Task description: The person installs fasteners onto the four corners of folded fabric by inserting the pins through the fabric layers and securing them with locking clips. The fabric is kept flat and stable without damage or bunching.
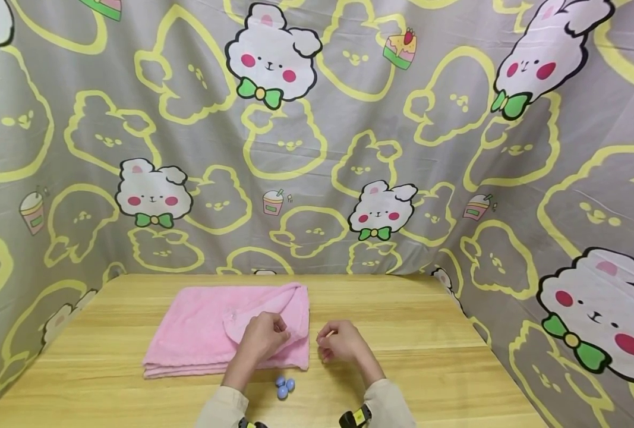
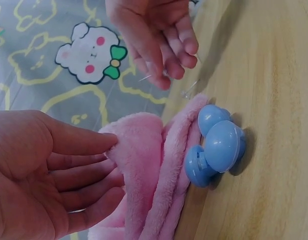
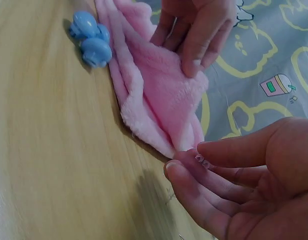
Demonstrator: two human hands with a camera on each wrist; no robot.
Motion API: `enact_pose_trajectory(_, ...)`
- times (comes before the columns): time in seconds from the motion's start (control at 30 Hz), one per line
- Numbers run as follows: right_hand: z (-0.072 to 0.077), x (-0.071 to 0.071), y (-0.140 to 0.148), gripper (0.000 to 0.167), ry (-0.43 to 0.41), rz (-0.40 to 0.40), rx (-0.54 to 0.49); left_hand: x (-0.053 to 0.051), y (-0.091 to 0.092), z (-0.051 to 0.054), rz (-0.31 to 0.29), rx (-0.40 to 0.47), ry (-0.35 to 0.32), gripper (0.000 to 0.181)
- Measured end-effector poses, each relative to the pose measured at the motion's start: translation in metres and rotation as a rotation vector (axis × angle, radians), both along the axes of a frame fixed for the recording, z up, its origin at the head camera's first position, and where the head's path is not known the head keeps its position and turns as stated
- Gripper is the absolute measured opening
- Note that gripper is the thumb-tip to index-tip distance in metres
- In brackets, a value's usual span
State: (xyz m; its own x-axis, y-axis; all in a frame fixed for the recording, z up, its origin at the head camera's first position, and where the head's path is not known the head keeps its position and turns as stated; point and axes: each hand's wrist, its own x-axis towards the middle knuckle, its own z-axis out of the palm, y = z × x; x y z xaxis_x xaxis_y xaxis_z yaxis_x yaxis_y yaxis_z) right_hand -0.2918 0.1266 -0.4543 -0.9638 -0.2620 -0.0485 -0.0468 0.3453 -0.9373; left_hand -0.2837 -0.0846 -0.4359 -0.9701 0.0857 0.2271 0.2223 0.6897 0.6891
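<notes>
A folded pink cloth (image 1: 199,327) lies on the table, its near right part lifted into a loose fold. My left hand (image 1: 264,337) pinches the edge of that fold (image 2: 136,145) between thumb and fingers. Just right of the cloth, my right hand (image 1: 343,343) pinches a small clear piece (image 3: 202,161) between thumb and forefinger. In the left wrist view, thin clear or metallic stems show by the right hand's fingers (image 2: 171,60), and another small clear piece (image 2: 185,94) is near the cloth; their exact shape is unclear.
Several blue rounded clips or knobs (image 1: 282,392) sit together on the wooden table (image 1: 402,315), in front of the cloth and between the forearms. A grey curtain (image 1: 317,148) with rabbit prints hangs behind the table and along both sides.
</notes>
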Motion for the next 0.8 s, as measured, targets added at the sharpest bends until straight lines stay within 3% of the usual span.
enact_pose_trajectory(0.37, -0.003, 0.001, -0.013, 0.008, 0.069, 0.033, 0.052, -0.001, -0.002, 0.0, -0.01, 0.024, -0.018, 0.003)
enact_pose_trajectory(0.8, -0.008, 0.008, -0.031, 0.011, 0.009, 0.09, 0.014, 0.001, -0.003, 0.002, -0.074, 0.064, -0.071, 0.008)
